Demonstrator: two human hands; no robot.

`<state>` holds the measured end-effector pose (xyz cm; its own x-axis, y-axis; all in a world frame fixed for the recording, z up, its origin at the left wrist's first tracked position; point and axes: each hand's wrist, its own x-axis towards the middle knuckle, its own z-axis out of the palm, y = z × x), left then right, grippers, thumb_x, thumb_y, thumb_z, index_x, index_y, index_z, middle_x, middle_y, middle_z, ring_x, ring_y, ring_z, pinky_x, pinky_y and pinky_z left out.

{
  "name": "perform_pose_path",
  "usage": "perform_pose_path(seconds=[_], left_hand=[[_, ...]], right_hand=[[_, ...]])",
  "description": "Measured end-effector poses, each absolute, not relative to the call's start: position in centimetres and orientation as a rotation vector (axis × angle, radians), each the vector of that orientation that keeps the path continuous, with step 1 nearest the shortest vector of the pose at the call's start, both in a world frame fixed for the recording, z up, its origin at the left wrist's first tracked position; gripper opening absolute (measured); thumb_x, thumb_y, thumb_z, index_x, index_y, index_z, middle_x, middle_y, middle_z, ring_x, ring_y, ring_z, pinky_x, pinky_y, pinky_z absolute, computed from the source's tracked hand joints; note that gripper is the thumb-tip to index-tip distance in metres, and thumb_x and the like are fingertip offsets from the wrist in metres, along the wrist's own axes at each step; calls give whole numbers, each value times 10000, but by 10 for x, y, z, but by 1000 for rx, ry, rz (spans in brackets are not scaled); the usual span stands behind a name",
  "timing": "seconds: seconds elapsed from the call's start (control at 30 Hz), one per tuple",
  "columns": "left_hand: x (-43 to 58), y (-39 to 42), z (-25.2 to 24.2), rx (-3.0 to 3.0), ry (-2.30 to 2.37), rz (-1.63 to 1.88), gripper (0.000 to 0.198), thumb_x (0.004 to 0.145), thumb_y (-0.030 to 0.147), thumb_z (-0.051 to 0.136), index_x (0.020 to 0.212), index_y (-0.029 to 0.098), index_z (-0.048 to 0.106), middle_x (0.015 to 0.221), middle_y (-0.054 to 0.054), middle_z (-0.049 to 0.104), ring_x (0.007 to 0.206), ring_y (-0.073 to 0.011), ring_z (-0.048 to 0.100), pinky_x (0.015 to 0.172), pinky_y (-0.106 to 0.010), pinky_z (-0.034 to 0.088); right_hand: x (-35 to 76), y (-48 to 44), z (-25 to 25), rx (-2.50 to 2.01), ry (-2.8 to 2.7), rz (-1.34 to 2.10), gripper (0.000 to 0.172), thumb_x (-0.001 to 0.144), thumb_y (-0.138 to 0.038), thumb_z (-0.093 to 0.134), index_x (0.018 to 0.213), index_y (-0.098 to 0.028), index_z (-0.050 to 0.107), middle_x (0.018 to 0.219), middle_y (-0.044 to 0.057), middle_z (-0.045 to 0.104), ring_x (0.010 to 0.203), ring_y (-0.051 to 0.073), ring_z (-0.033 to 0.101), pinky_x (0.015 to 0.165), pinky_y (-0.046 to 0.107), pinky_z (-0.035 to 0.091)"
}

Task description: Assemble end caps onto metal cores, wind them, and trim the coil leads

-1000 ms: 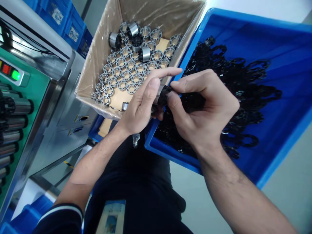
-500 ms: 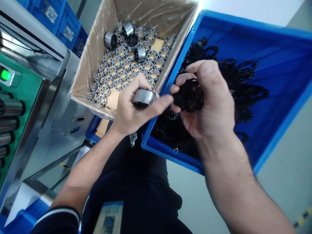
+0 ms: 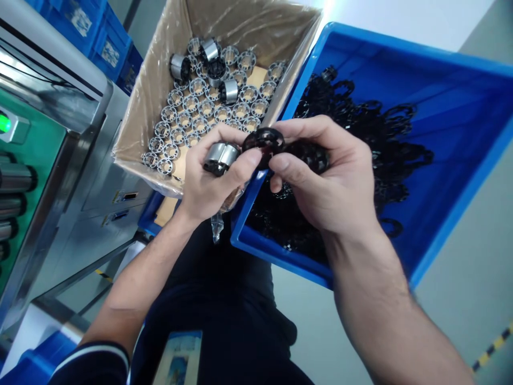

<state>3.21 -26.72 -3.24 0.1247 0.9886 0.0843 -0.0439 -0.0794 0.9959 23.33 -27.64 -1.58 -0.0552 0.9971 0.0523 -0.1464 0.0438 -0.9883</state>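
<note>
My left hand (image 3: 214,179) holds a silver stator core (image 3: 221,155) with black plastic at its lower end, tucked in the palm. Between the tips of both hands is a black plastic ring (image 3: 262,140), with the left thumb and the right thumb and forefinger on it. More black ring pieces (image 3: 308,155) lie in the curled fingers of my right hand (image 3: 336,171); how many is hidden. Both hands are over the edge between a lined carton (image 3: 144,96) and a blue bin (image 3: 385,37).
Rows of bare stator cores (image 3: 206,108) stand in the carton, with several black-capped ones (image 3: 230,91) on top. A dark pile of black rings (image 3: 360,115) fills part of the bin. At the left, a machine with a green bed (image 3: 44,155) carries metal cylinders (image 3: 16,177).
My hands have come together. A black ring is now pinched between their fingertips, while the right hand keeps other ring pieces. The stator core stays in my left hand, turned slightly.
</note>
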Motion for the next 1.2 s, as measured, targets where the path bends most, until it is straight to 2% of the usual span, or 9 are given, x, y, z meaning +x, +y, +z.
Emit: perform_pose_path(seconds=[0.17,0.33,0.4,0.5,0.6,0.73,0.87,1.07,1.2], left_hand=[[34,-265,-39,1363,1007,1279,703,1004,926,948,1077,261,733,959,5,728,869,-202,814,782,-351,704],[30,-263,-29,1331,872,1271,634,964,816,1063,1080,267,768,934,30,699,784,-146,677,728,-318,598],[26,-261,-26,1208,753,1232,545,1058,769,1005,1247,295,814,936,36,711,710,-131,633,656,-309,547],[23,-259,-26,1073,694,1145,461,1222,689,825,1524,346,773,1021,20,781,656,-141,660,585,-316,536],[23,-262,-27,1089,742,1045,502,1202,749,814,1456,322,742,1006,7,797,621,-151,664,531,-314,520],[25,-271,-29,1084,730,1011,495,1279,790,599,1327,301,658,978,-15,800,652,-158,670,545,-292,527],[25,-274,-27,1079,703,985,462,1295,762,585,1424,320,634,1014,-4,791,669,-148,696,573,-275,557],[28,-274,-22,1141,856,954,557,1299,830,499,1523,349,669,859,40,750,591,-147,676,522,-242,498],[30,-274,-27,1210,842,1006,549,1311,787,513,1540,334,722,785,36,715,573,-157,673,537,-268,520]], right_hand=[[229,-281,3,-1147,-1197,1121,405,833,-499,1208,1129,-408,948,1123,26,909,871,290,849,637,425,776],[229,-280,1,-1104,-1141,1208,370,903,-514,1186,1029,-310,904,927,-6,844,512,122,629,385,292,534],[229,-280,-2,-1076,-1069,1273,368,942,-547,1155,1029,-299,897,910,-3,841,538,133,668,390,275,535],[229,-279,-4,-1048,-944,1399,401,943,-580,1145,1049,-294,885,920,9,856,645,172,753,426,268,581],[228,-277,-3,-1025,-871,1524,462,894,-607,1170,1029,-290,863,875,-1,834,651,176,753,437,269,597],[227,-277,-5,-1031,-884,1566,485,886,-620,1176,1058,-293,863,860,-10,825,637,177,765,457,273,622],[228,-279,-10,-1031,-986,1473,430,953,-621,1136,1100,-288,907,958,23,871,703,191,833,469,251,620],[231,-277,-11,-1048,-975,1492,313,915,-509,1181,1021,-318,957,835,-22,799,619,139,733,429,216,573],[231,-276,-10,-1068,-953,1559,355,897,-557,1187,983,-308,950,825,-13,813,607,149,727,431,244,599]])
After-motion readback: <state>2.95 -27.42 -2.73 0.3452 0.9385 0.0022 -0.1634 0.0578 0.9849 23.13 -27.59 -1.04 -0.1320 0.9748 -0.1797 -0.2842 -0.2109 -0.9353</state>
